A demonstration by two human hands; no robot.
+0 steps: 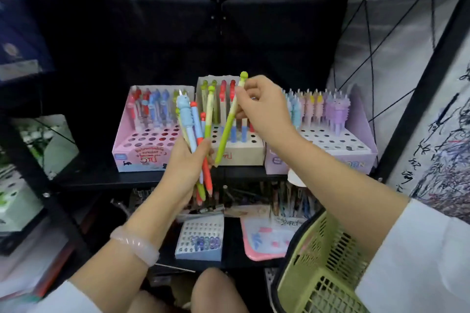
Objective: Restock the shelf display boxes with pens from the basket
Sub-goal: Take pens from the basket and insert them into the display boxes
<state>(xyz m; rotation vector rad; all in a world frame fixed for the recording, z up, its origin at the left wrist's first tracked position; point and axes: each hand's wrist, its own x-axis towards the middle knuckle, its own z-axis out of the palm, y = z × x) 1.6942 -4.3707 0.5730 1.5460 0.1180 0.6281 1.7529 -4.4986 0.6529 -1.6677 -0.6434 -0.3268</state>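
Right hand [264, 107] pinched on a green pen [227, 127], left hand [188, 160] (bracelet at wrist) fisted around a pen bundle [197, 129].

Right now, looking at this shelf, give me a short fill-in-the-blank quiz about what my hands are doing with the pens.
1. The right hand pinches a single ____ pen above the middle display box.
2. The bunch of pens is held in the ____ hand.
3. The green basket hangs by the ____ arm.
4. The bracelet sits on the ____ wrist.

Missing words: green; left; right; left
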